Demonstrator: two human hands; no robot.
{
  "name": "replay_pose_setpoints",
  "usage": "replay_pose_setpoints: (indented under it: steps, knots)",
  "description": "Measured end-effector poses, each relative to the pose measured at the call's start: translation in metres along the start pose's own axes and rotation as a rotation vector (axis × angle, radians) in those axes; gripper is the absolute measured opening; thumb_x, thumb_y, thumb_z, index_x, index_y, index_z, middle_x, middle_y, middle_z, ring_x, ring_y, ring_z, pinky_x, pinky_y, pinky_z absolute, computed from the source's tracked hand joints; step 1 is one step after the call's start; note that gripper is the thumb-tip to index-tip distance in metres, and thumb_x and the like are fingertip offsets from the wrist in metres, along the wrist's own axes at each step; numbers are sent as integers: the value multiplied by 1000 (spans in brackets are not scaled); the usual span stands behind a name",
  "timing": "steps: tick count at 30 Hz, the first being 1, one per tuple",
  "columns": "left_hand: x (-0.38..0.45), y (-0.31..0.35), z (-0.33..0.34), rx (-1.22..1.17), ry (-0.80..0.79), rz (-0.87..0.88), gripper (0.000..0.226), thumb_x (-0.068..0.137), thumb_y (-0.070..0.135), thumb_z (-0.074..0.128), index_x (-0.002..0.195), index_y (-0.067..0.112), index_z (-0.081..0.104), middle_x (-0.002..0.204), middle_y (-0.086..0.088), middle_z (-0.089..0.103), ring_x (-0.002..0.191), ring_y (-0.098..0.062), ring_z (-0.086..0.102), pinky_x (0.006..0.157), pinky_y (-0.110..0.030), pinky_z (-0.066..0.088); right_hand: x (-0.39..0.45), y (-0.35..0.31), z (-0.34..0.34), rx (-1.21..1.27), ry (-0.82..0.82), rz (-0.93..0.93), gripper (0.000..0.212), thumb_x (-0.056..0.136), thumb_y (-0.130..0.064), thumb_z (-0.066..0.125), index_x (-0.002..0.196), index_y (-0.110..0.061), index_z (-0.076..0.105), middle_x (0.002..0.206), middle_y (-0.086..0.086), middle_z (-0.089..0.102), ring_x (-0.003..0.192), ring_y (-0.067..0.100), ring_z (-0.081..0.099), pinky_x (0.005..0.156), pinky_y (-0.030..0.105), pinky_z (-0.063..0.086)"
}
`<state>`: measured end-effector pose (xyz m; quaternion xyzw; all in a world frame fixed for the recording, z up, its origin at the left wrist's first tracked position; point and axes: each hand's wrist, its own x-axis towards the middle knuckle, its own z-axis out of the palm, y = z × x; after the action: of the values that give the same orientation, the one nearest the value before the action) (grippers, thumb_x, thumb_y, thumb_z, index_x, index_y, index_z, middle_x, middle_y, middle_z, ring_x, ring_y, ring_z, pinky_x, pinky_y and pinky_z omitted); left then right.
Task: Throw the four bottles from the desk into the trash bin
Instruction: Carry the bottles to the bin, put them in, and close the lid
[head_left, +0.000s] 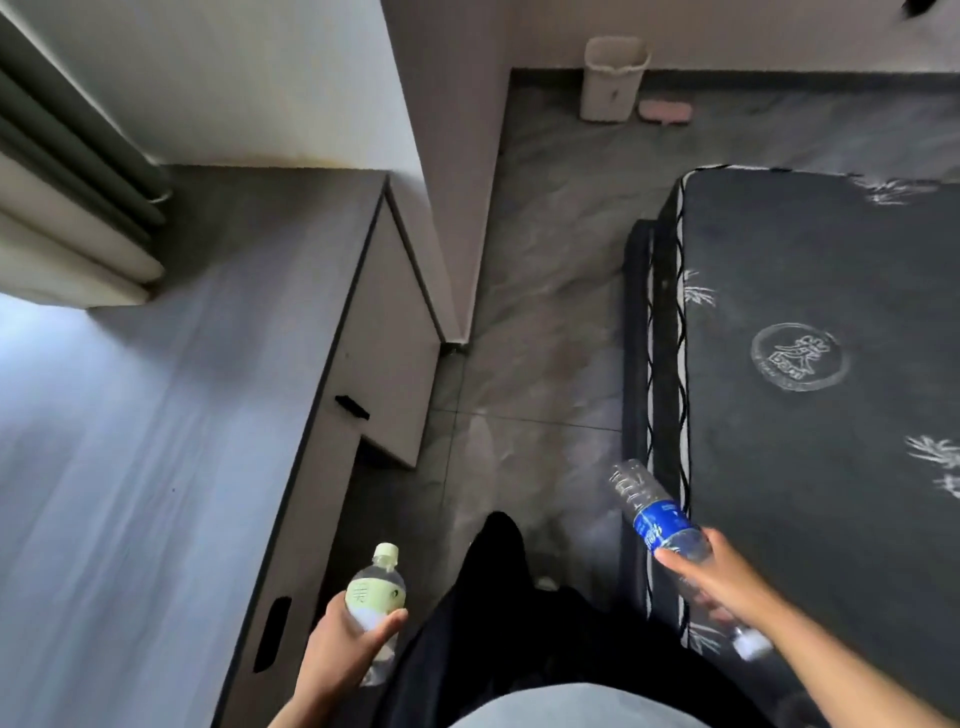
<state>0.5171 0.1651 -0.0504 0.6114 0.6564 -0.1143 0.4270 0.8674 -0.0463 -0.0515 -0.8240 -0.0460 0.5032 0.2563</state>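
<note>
My left hand (349, 647) grips a clear bottle with a pale green cap and label (375, 590), held upright near the desk's front edge. My right hand (714, 574) grips a clear bottle with a blue label (658, 517), its base pointing up and away and its white cap end behind my wrist. A beige trash bin (614, 78) stands on the floor against the far wall. The grey desk (156, 415) fills the left side; no other bottles show on it.
A dark mattress (831, 389) on a bed frame takes up the right side. A grey tiled floor strip (540, 322) runs between desk and bed toward the bin. A pink object (821, 111) lies beside the bin. Curtains (67, 208) hang at far left. My dark-trousered legs are below.
</note>
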Motion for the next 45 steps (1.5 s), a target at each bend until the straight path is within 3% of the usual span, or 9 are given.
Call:
replay_pose_setpoints:
  steps: [10, 13, 16, 22, 27, 33, 37, 42, 45]
  knots:
    - [94, 146, -27, 135, -57, 133, 63, 66, 46, 76, 112, 11, 49, 91, -1, 59, 81, -21, 56, 68, -29, 42, 17, 1, -32, -5, 218, 193, 28, 70, -27, 79, 81, -11, 59, 74, 12, 66, 73, 33, 64, 65, 37, 46]
    - [119, 192, -26, 166, -60, 160, 69, 66, 46, 76, 117, 8, 49, 101, -9, 62, 94, -28, 59, 76, -32, 45, 23, -4, -47, 67, 225, 267, 22, 73, -27, 76, 76, -12, 60, 78, 15, 62, 73, 40, 65, 59, 40, 50]
    - [142, 228, -20, 187, -63, 160, 77, 65, 47, 77, 123, 8, 46, 112, -14, 62, 103, -32, 58, 79, -34, 45, 37, -19, -65, 89, 194, 353, 37, 74, -35, 74, 96, -14, 53, 95, 17, 57, 69, 34, 63, 64, 42, 55]
    - [170, 282, -10, 182, -41, 81, 75, 65, 46, 77, 123, 9, 48, 103, -9, 62, 89, -26, 55, 77, -34, 45, 103, -76, -127, 175, 197, 293, 43, 78, -33, 71, 111, -10, 53, 101, 20, 59, 76, 33, 62, 55, 36, 55]
    - [181, 313, -7, 193, -42, -15, 76, 66, 45, 77, 123, 6, 47, 115, -17, 62, 107, -35, 58, 89, -38, 46, 158, -146, -178, 137, 203, 160, 42, 76, -39, 71, 104, -13, 54, 89, 13, 63, 70, 25, 62, 60, 29, 50]
    - [216, 363, -14, 140, -55, -50, 69, 61, 44, 80, 117, 11, 56, 112, -16, 64, 106, -34, 59, 83, -35, 46, 213, -211, -213, 125, 219, 101, 25, 75, -36, 72, 77, -22, 52, 77, 4, 63, 66, 20, 61, 62, 37, 52]
    - [257, 416, -21, 131, -59, -37, 72, 63, 44, 79, 120, 10, 52, 114, -18, 63, 107, -35, 58, 81, -34, 43, 236, -236, -223, 81, 244, 189, 37, 76, -34, 73, 96, -14, 49, 73, 9, 60, 54, 26, 61, 52, 36, 52]
    - [307, 498, -30, 136, -75, 35, 78, 64, 44, 79, 127, 10, 47, 121, -18, 61, 111, -35, 57, 82, -35, 43, 255, -253, -237, 99, 236, 330, 59, 77, -31, 72, 123, -3, 46, 87, 12, 54, 62, 27, 58, 63, 44, 57]
    - [333, 550, -33, 164, -91, 82, 75, 65, 45, 78, 124, 10, 49, 117, -16, 64, 106, -33, 60, 75, -30, 39, 268, -265, -253, 116, 249, 377, 61, 75, -28, 74, 123, -1, 49, 95, 17, 54, 62, 27, 58, 65, 46, 57]
